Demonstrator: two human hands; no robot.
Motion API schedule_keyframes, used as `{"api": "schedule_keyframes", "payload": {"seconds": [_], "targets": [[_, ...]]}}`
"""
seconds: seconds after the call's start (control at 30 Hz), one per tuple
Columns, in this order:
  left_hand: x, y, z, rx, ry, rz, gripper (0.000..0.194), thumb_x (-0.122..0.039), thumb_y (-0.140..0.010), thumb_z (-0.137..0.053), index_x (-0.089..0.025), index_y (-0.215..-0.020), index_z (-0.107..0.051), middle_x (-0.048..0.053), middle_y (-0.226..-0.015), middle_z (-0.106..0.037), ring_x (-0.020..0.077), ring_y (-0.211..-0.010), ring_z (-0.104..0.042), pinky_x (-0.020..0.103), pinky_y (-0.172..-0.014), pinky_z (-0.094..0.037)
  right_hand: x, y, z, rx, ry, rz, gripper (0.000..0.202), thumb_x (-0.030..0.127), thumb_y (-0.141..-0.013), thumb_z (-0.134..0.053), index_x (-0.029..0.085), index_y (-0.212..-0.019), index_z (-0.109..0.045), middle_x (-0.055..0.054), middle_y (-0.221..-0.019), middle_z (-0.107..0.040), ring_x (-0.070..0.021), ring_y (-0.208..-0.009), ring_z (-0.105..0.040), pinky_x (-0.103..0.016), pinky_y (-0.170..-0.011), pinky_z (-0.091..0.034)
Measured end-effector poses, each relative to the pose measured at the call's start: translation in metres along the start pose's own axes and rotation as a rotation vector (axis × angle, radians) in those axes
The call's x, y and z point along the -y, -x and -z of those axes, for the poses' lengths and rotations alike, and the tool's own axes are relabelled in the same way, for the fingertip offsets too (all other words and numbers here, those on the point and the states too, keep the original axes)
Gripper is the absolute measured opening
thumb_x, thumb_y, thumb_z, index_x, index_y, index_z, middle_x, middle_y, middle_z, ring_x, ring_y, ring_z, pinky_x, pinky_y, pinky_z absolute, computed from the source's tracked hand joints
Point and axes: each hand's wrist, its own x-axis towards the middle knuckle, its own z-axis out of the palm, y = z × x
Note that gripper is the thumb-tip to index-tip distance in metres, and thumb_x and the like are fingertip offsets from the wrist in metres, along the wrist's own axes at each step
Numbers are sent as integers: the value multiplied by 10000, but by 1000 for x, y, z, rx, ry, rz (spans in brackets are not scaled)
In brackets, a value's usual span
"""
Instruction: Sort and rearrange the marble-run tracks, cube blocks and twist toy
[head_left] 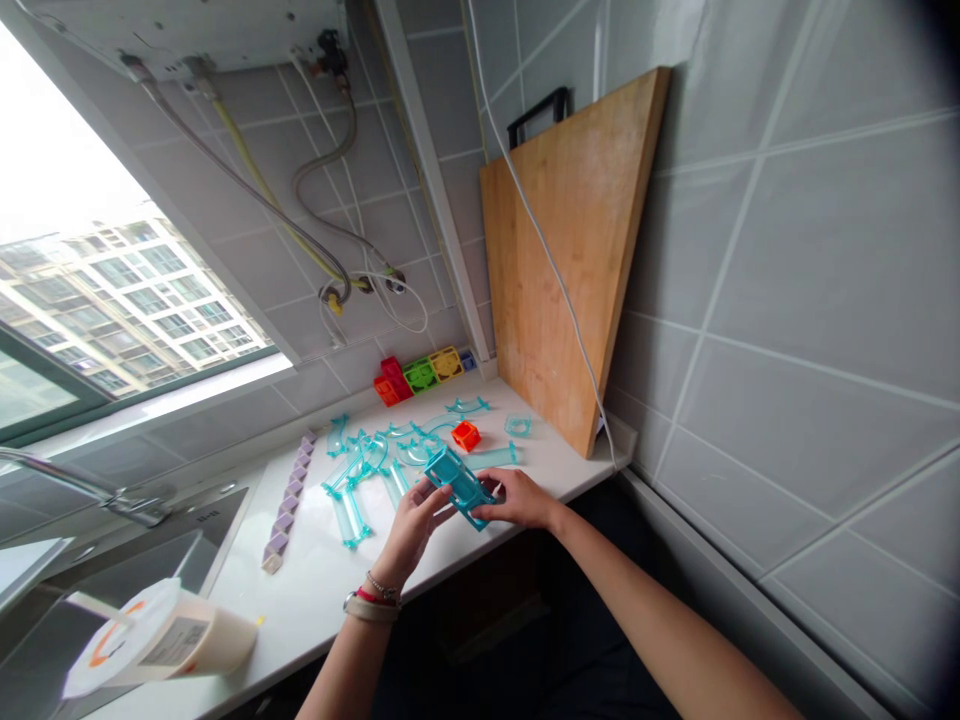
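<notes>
A teal block piece (459, 484), long and hollow, is held tilted above the counter's front edge. My left hand (417, 520) grips its left side, with bracelets on the wrist. Around its lower right end are the fingers of my right hand (519, 498). Behind the held piece, a red-orange cube (466, 435) sits on the white counter (300, 595). Several translucent teal track pieces (367, 455) lie spread to the left and behind. One square teal piece (517, 425) lies at the right.
Red, green (421, 375), yellow and blue blocks line the back wall. A row of purple blocks (289, 500) stands beside the sink (150, 560). A cup with a straw (169, 635) is front left. A wooden board (574, 250) leans at right, a white cable hanging across it.
</notes>
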Motion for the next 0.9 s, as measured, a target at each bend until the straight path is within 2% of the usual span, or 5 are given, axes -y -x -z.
{"api": "schedule_keyframes", "payload": {"seconds": [0.13, 0.27, 0.5, 0.7, 0.9], "targets": [[14, -4, -6, -43, 151, 30, 314, -358, -822, -827, -212, -1049, -667, 52, -1094, -753, 229, -1017, -742, 433, -981, -585, 2, 1, 1, -53, -19, -3, 441, 486, -774, -839, 209, -1104, -747, -36, -924, -752, -206, -803, -660, -305, -733, -514], [21, -6, -8, -70, 257, 66, 307, -311, -794, -847, -221, -970, -612, 9, -998, -738, 190, -930, -742, 419, -944, -606, 6, 3, 3, -74, -29, -29, 427, 497, -769, -839, 207, -1066, -736, -19, -890, -737, -190, -766, -635, -289, -717, -495], [24, -5, -8, -94, 246, 110, 385, -344, -756, -884, -215, -887, -545, 13, -987, -734, 200, -937, -751, 410, -929, -610, 8, 2, 4, -89, -72, -48, 349, 467, -771, -831, 196, -973, -743, -4, -839, -716, -176, -740, -600, -275, -696, -467], [28, -5, -6, -97, 212, 103, 416, -372, -734, -907, -210, -870, -549, 17, -960, -732, 200, -902, -743, 417, -878, -628, 3, -1, 5, -108, -136, -61, 325, 458, -751, -838, 189, -898, -731, -7, -819, -708, -187, -749, -610, -281, -693, -477], [28, -1, -6, -112, 247, 124, 428, -336, -724, -922, -207, -873, -543, 39, -992, -716, 265, -988, -759, 374, -759, -660, 1, -2, 5, -112, -179, -84, 332, 457, -747, -833, 178, -884, -715, -4, -829, -705, -182, -744, -614, -271, -681, -474]]}}
